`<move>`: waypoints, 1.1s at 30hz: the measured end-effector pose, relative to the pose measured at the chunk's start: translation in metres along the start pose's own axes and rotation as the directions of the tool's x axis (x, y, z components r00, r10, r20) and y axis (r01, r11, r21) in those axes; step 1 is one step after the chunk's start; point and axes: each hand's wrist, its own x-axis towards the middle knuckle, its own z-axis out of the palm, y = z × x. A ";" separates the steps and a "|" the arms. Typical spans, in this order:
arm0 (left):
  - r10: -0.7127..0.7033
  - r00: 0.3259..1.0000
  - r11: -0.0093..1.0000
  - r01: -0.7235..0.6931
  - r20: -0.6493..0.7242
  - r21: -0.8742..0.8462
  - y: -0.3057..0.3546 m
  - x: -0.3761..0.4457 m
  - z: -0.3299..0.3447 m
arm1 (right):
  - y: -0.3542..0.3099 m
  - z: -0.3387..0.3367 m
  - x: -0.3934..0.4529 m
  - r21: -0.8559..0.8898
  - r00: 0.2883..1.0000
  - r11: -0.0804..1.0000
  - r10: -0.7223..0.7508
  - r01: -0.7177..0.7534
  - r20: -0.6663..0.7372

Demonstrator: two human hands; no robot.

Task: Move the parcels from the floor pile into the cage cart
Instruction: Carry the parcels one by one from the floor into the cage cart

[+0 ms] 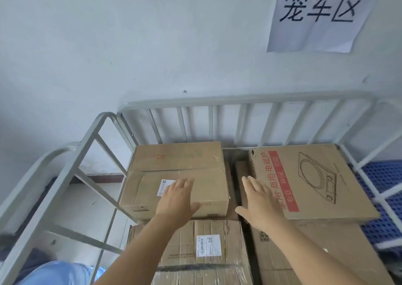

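Grey steel cage cart [239, 100] is holding several brown cardboard parcels [178, 176]; left hand [177, 200] and right hand [258, 204] are hovering open-fingered, gripping nothing; floor pile unseen

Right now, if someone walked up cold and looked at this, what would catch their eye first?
Probably the paper sign with large black characters, high on the wall at upper right. Below it, the grey cage cart is packed with cardboard boxes, and the induction cooker box with its red strip lies on top at right. In the middle, the left hand rests flat on the labelled box, while the right hand reaches open beside the cooker box.
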 end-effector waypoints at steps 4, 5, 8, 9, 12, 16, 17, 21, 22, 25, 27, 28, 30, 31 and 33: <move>0.120 0.992 0.993 -0.120 0.043 -0.011 0.046 -0.022 0.003 | 0.028 -0.007 -0.053 0.061 0.992 0.993 0.108 -0.104 -0.063; 0.161 0.986 0.987 -0.161 0.053 -0.001 0.057 -0.026 0.005 | 0.035 -0.008 -0.067 0.078 0.986 0.987 0.146 -0.140 -0.080; 0.297 0.950 0.952 -0.303 0.099 0.044 0.088 -0.039 0.008 | 0.051 -0.010 -0.111 0.114 0.953 0.960 0.271 -0.257 -0.132; 0.344 0.933 0.935 -0.350 0.108 0.051 0.098 -0.043 0.010 | 0.055 -0.012 -0.127 0.120 0.938 0.947 0.314 -0.298 -0.145; 0.465 0.877 0.882 -0.470 0.119 0.017 0.125 -0.059 0.014 | 0.059 -0.012 -0.174 0.149 0.881 0.889 0.453 -0.434 -0.139; 0.619 0.776 0.777 -0.627 0.117 0.050 0.155 -0.092 0.016 | 0.057 -0.007 -0.239 0.176 0.785 0.805 0.593 -0.567 -0.180; 0.654 0.747 0.747 -0.662 0.121 0.055 0.162 -0.101 0.016 | 0.056 -0.007 -0.257 0.183 0.756 0.782 0.623 -0.596 -0.200; 0.760 0.619 0.629 -0.778 0.195 0.018 0.194 -0.143 0.020 | 0.049 0.000 -0.331 0.228 0.620 0.667 0.745 -0.710 -0.246; 0.784 0.582 0.594 -0.804 0.215 0.010 0.203 -0.155 0.022 | 0.048 0.004 -0.350 0.248 0.583 0.635 0.771 -0.731 -0.257; 0.849 0.458 0.472 -0.882 0.265 0.010 0.230 -0.193 0.031 | 0.040 0.019 -0.406 0.331 0.477 0.529 0.849 -0.782 -0.229; 0.885 0.365 0.383 -0.924 0.290 -0.005 0.247 -0.221 0.038 | 0.035 0.033 -0.441 0.367 0.410 0.456 0.890 -0.811 -0.200; 0.900 0.316 0.338 -0.941 0.299 -0.021 0.255 -0.236 0.042 | 0.033 0.040 -0.457 0.379 0.375 0.420 0.907 -0.825 -0.189; 0.922 0.225 0.253 -0.966 0.316 -0.050 0.268 -0.265 0.053 | 0.029 0.056 -0.488 0.399 0.304 0.342 0.940 -0.851 -0.158; 0.926 0.186 0.217 -0.974 0.329 -0.060 0.275 -0.280 0.059 | 0.027 0.064 -0.504 0.407 0.266 0.299 0.954 -0.863 -0.138; 0.926 0.116 0.152 -0.986 0.358 -0.075 0.286 -0.308 0.074 | 0.020 0.080 -0.534 0.422 0.189 0.216 0.976 -0.881 -0.105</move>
